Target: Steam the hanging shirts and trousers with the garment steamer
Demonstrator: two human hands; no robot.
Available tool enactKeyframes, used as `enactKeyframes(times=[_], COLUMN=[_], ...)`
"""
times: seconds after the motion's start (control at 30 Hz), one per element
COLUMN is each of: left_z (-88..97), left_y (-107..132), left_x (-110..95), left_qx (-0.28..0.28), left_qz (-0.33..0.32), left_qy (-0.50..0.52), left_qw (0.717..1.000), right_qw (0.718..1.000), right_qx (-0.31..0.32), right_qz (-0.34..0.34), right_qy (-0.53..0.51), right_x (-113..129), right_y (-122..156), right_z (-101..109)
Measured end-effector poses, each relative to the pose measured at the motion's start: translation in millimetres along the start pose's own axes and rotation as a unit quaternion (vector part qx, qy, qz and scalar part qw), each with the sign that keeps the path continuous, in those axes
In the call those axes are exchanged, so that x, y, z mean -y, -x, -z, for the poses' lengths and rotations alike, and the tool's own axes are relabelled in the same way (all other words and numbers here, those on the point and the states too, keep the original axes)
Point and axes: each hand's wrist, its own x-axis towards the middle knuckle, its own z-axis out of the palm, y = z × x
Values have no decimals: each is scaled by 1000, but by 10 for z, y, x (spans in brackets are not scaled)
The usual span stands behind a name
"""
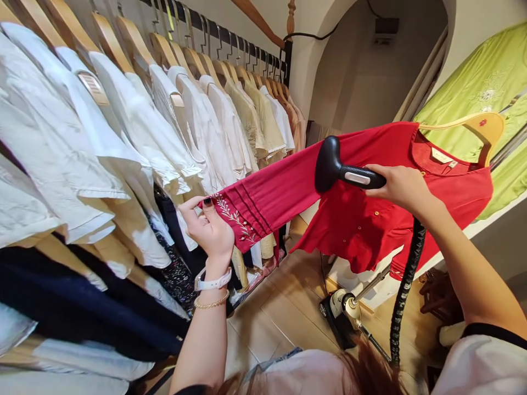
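Observation:
A red blouse (362, 219) hangs on a wooden hanger (481, 129) at the right. Its long sleeve (272, 195) is stretched out to the left. My left hand (208, 227) pinches the embroidered cuff (234, 216) and holds the sleeve taut. My right hand (401, 186) is wrapped round the handle of a black garment steamer head (331, 164), which rests against the sleeve near the shoulder. The steamer's black ribbed hose (405, 291) drops from the handle toward the floor.
A rail of white, cream and dark garments (135, 137) on wooden hangers fills the left. The steamer base (341, 310) with its pole stands on the wooden floor (284, 312). A green garment (486, 82) hangs behind on the right, an arched doorway (370, 66) beyond.

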Motion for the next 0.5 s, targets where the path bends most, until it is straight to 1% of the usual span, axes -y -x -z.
enactKeyframes(times=[0.13,0.2,0.27,0.37,0.43,0.5], left_z=[-102,-183,-280,-427,-511,-578], left_y=[28,61,113,229,324,433], left_x=[87,184,316,548,696,813], left_qx=[31,49,67,90,113,147], left_qz=[29,40,49,65,93,125], left_qy=[-5,3,15,25,31,42], left_qw=[999,998,996,994,989,980], right_qw=[997,995,990,979,967,950], right_qx=[19,31,45,49,28,-8], right_qz=[-66,-96,-130,-199,-254,-310], right_qy=[21,26,29,23,9,-21], right_x=[-270,-396,-515,-661,-703,-670], right_y=[41,130,287,666,1002,1380], right_z=[25,59,112,219,292,343])
